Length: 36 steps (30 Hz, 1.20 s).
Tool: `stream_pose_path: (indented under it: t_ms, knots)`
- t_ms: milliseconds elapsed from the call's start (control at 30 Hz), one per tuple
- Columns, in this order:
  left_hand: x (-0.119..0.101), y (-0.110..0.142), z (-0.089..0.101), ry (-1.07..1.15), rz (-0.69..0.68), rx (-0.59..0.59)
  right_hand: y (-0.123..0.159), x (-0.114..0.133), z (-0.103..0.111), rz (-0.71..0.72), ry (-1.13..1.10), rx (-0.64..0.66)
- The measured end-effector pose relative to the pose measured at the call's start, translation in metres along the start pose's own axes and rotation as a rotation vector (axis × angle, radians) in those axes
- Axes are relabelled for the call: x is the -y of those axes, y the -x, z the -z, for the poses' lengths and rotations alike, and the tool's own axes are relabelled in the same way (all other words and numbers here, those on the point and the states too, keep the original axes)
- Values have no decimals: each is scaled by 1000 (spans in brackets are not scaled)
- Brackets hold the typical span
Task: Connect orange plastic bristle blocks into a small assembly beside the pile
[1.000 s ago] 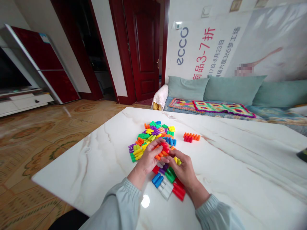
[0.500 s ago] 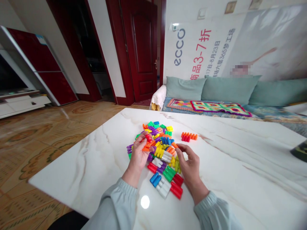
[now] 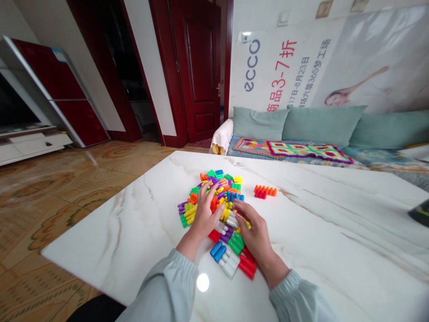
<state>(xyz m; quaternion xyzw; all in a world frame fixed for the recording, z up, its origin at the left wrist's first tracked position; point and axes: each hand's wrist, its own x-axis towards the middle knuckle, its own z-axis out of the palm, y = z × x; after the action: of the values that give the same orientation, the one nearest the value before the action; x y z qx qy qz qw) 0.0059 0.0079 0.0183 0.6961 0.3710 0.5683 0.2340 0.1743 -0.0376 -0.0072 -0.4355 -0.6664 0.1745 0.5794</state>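
A heap of colourful plastic building blocks (image 3: 191,197) with rounded pegs lies on the white marbled table. My left hand (image 3: 205,213) is over the left and middle of the heap, its fingers spread apart. Red-orange blocks (image 3: 214,204) show between its thumb and fingers, and nothing is visibly gripped. My right hand (image 3: 254,227) arches over the right side, thumb and forefinger apart beside a yellow and white piece (image 3: 231,218). Nearest to me lies a joined blue, white and red strip (image 3: 229,263). Behind it is another strip with a green block (image 3: 236,243).
Apart from the heap, orange and red blocks (image 3: 265,191) lie to the right on the table (image 3: 321,232). A dark object (image 3: 420,211) stands at the right edge. Beyond the table is a sofa with green cushions (image 3: 318,125).
The red and orange blocks have left my left hand's raised fingers, which are now spread lower over the heap. My right hand has moved left and no longer shows the orange block between its fingers.
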Motion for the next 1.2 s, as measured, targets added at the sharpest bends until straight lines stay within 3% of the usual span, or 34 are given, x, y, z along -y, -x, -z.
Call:
stream_pose_path:
  t_ms: [67,167,267,367,467,600,700,833,1000,1200]
  knots:
    - [-3,1,0,-25,-47,15,-1,0,3,40,58,-60]
    - [-13,3,2,48,-86,72,-1,-7,9,-63,108,-207]
    - [-25,10,-2,172,-89,303,-2,-20,15,-252,97,-311]
    - [-31,19,-11,121,-213,599,-5,-32,20,-396,68,-381]
    - [-30,26,-18,-74,-320,702,-6,-36,22,-452,75,-397]
    - [-21,26,-19,-325,-280,623,-3,-34,20,-473,74,-304]
    - [-15,25,-18,-396,-269,558,-1,-32,18,-471,186,-249]
    - [-10,24,-15,-435,-272,519,0,-31,19,-471,282,-225]
    - [-1,20,-8,-473,-253,462,-1,-33,21,-316,382,-234]
    - [15,15,-1,-416,-158,238,1,-33,18,-297,486,-148]
